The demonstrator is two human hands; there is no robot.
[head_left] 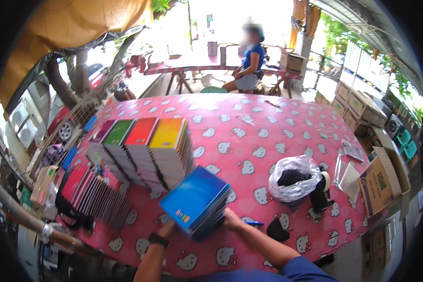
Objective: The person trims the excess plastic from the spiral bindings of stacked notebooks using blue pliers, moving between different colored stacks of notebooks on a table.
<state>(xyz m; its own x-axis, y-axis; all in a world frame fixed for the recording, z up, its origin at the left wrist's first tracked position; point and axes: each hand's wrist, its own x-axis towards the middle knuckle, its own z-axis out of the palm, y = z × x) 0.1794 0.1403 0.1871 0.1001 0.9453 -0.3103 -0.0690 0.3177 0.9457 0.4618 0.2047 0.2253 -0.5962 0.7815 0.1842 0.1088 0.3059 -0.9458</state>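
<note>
Left forearm (148, 263): reaching up from the lower edge, banded at the wrist by a dark wristband (158, 240).
Right forearm (263, 242): slanting in from the lower right, bare below a blue sleeve (305, 270).
Left grip (168, 229): tucked beneath the near-left side of the blue notebooks (197, 195), mostly hidden at the fingers.
Right grip (231, 220): closed on the right side of the same stack.
Blue notebooks: held tilted between both grips, above the pink bench (286, 124).
Blue pen (254, 223): lying just right of the right grip.
Clear plastic bag (286, 190): standing open beyond the pen, filled with something dark.
Yellow-topped stack (167, 134): rising beyond the left grip, beside red, green and purple ones.
Cardboard box (380, 183): opened at the flaps, well right of the right grip, hiding its contents.
</note>
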